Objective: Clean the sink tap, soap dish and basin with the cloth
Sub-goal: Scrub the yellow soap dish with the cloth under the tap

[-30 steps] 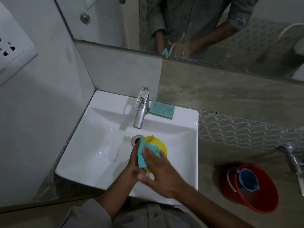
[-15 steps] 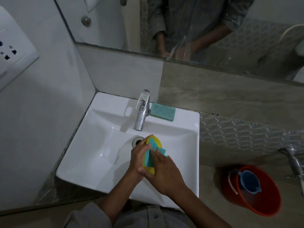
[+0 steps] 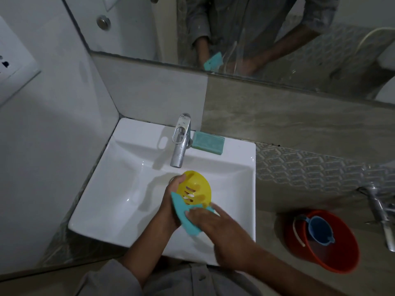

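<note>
A white socket plate [image 3: 12,67] is fixed to the wall at the far left. Next comes the white basin [image 3: 119,189], set into the corner with its rear edge against the tiled wall. The left hand [image 3: 171,201] is clenched around the yellow soap dish [image 3: 195,190], holding it over the middle of the basin, tilted so its slotted inside faces up toward the camera. The chrome tap [image 3: 180,142] stands at the basin's rear edge, its spout just above the dish. A teal cloth [image 3: 186,216] lies against the near rim of the dish, between the two hands. Just right of the tap, a green soap bar [image 3: 208,143] rests on the basin's rear ledge. The right hand [image 3: 222,229] presses down on the cloth with fingers spread flat, pinning it to the dish. Beyond the basin's right edge, an orange bucket [image 3: 329,248] sits on the floor with a blue mug [image 3: 319,230] inside, and a wall tap [image 3: 382,212] sticks out at the far right.
</note>
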Demonstrator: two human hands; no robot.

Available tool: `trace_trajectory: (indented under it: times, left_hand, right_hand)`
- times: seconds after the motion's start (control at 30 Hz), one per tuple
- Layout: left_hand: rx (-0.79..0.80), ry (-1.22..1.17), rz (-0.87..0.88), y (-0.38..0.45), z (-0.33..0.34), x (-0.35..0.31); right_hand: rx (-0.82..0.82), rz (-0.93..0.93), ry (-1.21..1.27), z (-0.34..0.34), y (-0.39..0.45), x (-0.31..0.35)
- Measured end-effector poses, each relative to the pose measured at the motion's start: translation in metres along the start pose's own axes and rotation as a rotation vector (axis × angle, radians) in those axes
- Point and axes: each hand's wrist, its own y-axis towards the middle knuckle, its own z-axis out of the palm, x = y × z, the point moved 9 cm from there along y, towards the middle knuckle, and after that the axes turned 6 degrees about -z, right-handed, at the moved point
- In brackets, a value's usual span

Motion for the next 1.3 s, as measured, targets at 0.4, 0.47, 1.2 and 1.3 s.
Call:
trace_trajectory:
  times: [0.4,0.47,1.2,1.3]
  left_hand:
    - [0.27,-0.163,-0.19,0.005,0.005,0.004]
    - [0.214,-0.162,-0.154,0.008,0.001,0.005]
    - [-0.029,1.118,1.345,-0.065,0.058,-0.031]
    - [0.003,1.204,1.414,-0.065,0.055,-0.02]
  right_hand:
    - [0.048,-0.141,-0.163,-0.019,0.028,-0.064]
    - [-0.071,0.025,0.077,-0.011,0.022,-0.053]
    - [-0.16,0.911,1.862,-0.032,0.013,-0.063]
    - [-0.128,0.933,1.828,-0.024,0.007,-0.072]
